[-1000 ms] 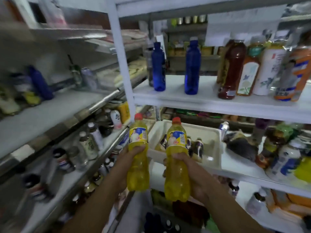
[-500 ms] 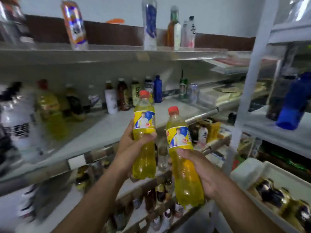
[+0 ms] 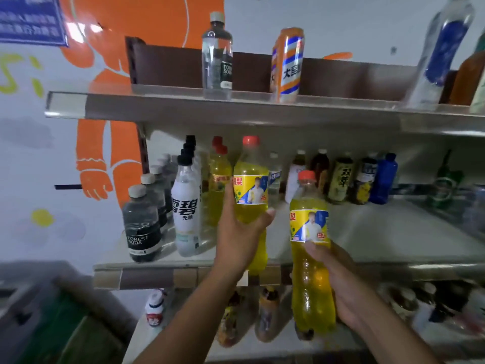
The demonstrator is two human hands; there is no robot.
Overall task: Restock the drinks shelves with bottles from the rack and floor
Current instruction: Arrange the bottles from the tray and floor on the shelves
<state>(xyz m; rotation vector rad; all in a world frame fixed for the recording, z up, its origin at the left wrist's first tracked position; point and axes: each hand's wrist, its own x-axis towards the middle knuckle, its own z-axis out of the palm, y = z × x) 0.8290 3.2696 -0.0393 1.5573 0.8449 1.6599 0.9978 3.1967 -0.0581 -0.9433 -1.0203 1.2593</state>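
– Wall (image 3: 39,143) first: what stands behind the shelving?
– Pale paint with a large orange figure (image 3: 126,82) on it and a blue sign (image 3: 29,17) in the upper left corner. Metal shelves stand in front.
– And the hands?
– Each grips one bottle. The left hand (image 3: 236,237) is curled round the lower half of the first yellow bottle (image 3: 250,185), thumb tip lying across the front just under the label. The right hand (image 3: 343,290) is wrapped round the second yellow bottle (image 3: 311,261) from the right, thumb also under the label.
– Where are those two bottles?
– Both upright, red caps up. The first is raised at the front edge of the middle shelf (image 3: 380,232), just beside the shelved yellow bottles (image 3: 219,185); I cannot tell if its base touches the shelf. The second is lower and in the air before that edge.
– Counts?
– Two yellow in the hands. Two red caps show among those shelved. To their left, a row of white bottles (image 3: 186,206) with black caps, at least three, then dark soda bottles (image 3: 141,227) with grey caps, at least three. Farther right, assorted dark bottles and one blue bottle (image 3: 383,179).
– Top shelf (image 3: 170,109)?
– One clear bottle (image 3: 216,56), one orange striped can (image 3: 287,64), one tall bottle with a blue label (image 3: 441,48). Lower down, bottles are too blurred to count.
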